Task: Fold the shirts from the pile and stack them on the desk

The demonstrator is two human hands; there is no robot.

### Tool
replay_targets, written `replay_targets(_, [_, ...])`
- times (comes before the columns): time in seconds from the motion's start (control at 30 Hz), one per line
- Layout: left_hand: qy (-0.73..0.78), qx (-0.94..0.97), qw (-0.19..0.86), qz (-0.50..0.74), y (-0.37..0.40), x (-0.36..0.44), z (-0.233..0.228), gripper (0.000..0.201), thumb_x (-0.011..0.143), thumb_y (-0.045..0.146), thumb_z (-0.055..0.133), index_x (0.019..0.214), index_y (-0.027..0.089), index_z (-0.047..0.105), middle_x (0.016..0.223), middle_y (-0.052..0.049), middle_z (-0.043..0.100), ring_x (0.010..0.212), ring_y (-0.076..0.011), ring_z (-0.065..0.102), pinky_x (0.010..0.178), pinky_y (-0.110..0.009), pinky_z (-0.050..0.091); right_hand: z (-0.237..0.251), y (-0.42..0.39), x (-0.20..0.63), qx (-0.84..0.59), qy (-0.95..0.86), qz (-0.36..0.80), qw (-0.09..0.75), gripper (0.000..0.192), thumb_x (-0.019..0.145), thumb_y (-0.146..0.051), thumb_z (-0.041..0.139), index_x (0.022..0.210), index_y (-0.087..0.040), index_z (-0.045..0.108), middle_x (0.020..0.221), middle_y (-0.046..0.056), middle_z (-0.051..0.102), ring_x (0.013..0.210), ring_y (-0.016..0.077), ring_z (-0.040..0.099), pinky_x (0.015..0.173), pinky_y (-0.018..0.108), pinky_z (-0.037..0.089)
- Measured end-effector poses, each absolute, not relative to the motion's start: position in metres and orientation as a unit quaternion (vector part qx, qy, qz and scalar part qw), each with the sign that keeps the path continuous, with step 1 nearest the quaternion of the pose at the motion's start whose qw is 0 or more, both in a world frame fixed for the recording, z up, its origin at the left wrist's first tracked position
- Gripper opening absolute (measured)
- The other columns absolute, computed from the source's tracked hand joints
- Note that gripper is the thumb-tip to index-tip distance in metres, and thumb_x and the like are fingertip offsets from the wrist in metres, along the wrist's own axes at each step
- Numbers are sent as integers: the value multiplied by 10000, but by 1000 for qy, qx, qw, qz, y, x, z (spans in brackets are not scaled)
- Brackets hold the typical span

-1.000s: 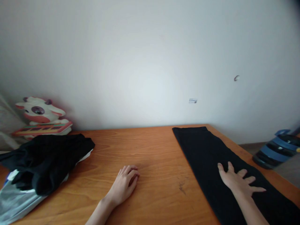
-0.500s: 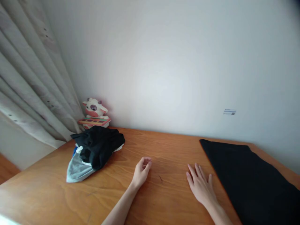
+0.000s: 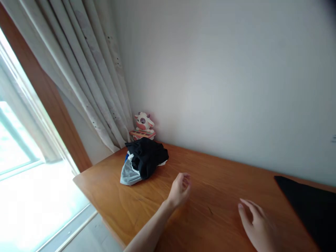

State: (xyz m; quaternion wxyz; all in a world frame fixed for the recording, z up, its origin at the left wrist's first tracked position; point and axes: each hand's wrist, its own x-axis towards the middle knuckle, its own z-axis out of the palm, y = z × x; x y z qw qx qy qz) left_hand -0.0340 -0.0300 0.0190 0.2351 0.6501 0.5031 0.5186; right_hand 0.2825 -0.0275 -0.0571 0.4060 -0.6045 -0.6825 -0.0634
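My left hand (image 3: 180, 189) is over the wooden table, its fingers loosely curled and a gap showing between them and the thumb. Nothing is in it. To its left lies a crumpled pile of clothes, with a black garment (image 3: 148, 157) on top and a light grey one (image 3: 129, 174) below. Bits of white and blue cloth peek out. My right hand (image 3: 258, 224) is at the lower right, thumb and fingers apart, holding nothing. Beyond it on the right a black cloth (image 3: 309, 206) lies flat, cut off by the picture's edge.
A toy cow with a small keyboard (image 3: 143, 127) stands behind the pile in the table's corner. A curtain (image 3: 86, 70) hangs at the left beside a bright window or door (image 3: 21, 140). The wall (image 3: 223, 77) runs along the back edge of the table (image 3: 199, 161).
The view has turned left, bringing in the bright opening and the table's left end. My left hand has moved slightly nearer the pile. My right hand's spread fingers have drawn closer together.
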Motion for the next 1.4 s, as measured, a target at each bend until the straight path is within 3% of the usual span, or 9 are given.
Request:
replay_targets(0.17, [576, 625, -18, 527, -8, -118, 101, 210, 890, 234, 579, 1099, 216, 598, 1063, -77, 654, 890, -192, 645, 809, -336, 546, -50, -22, 280, -515, -701, -55, 491, 435, 956, -524, 472, 1113, -173, 676, 1068, 159, 737, 960, 319, 701, 848, 468, 557])
replay_targets(0.27, [700, 556, -140, 425, 0, -175, 140, 352, 867, 320, 638, 1196, 201, 595, 1253, -152, 619, 1175, -331, 582, 992, -491, 479, -45, -25, 276, -501, -702, -34, 505, 423, 959, -531, 482, 1102, -182, 674, 1081, 154, 733, 946, 303, 698, 843, 453, 557])
replay_targets(0.43, [823, 433, -24, 366, -2, -231, 152, 531, 744, 613, 735, 986, 151, 632, 1243, -260, 636, 1261, -481, 520, 1008, -575, 425, -36, -35, 268, -498, -689, 7, 526, 414, 957, -546, 491, 1075, -198, 683, 1042, 149, 728, 887, 285, 699, 778, 429, 573])
replay_targets(0.73, [704, 450, -23, 550, 34, -199, 211, 540, 1001, 679, 304, 952, 199, 545, 887, -48, 620, 900, -206, 616, 836, -320, 505, -40, -34, 269, -517, -658, 60, 544, 454, 935, -599, 506, 1046, -192, 671, 1017, 157, 720, 881, 273, 689, 753, 424, 589])
replay_targets(0.87, [480, 601, 53, 637, 25, -116, 231, 499, 984, 666, 418, 921, 192, 560, 826, -5, 557, 809, -157, 590, 794, -285, 506, -36, -38, 263, -532, -633, 88, 555, 494, 893, -595, 581, 1155, -180, 630, 1096, 164, 701, 954, 289, 678, 797, 446, 584])
replay_targets(0.97, [337, 800, 239, 436, -12, -46, 225, 411, 948, 595, 568, 859, 200, 638, 801, -9, 628, 785, -179, 647, 766, -304, 543, -31, -46, 254, -506, -633, 115, 575, 826, 798, -559, 715, 1468, -181, 414, 1337, 200, 600, 1155, 334, 624, 895, 499, 566])
replay_targets(1.07, [177, 897, 306, 266, -50, 1, 205, 217, 993, 394, 569, 1060, 245, 711, 1136, -50, 720, 1120, -243, 675, 979, -367, 524, -32, -50, 250, -468, -658, 164, 566, 996, 797, -461, 707, 1595, -216, 164, 1526, 207, 449, 1326, 338, 539, 1013, 521, 519])
replay_targets(1.23, [278, 900, 208, 262, -59, 10, 134, 247, 998, 358, 541, 1141, 247, 709, 1282, -101, 695, 1202, -265, 640, 1059, -410, 462, -45, -44, 259, -526, -678, 203, 472, 459, 774, -295, 526, 1209, -216, 644, 1233, 142, 714, 1178, 329, 667, 1027, 468, 507])
replay_targets(1.4, [462, 826, 81, 311, -45, -23, 57, 415, 904, 479, 641, 1254, 257, 663, 1347, -128, 646, 1244, -318, 579, 1073, -480, 425, -50, -36, 274, -614, -530, 175, 558, 498, 783, -414, 509, 1171, -141, 663, 1106, 205, 748, 1106, 395, 681, 928, 473, 526])
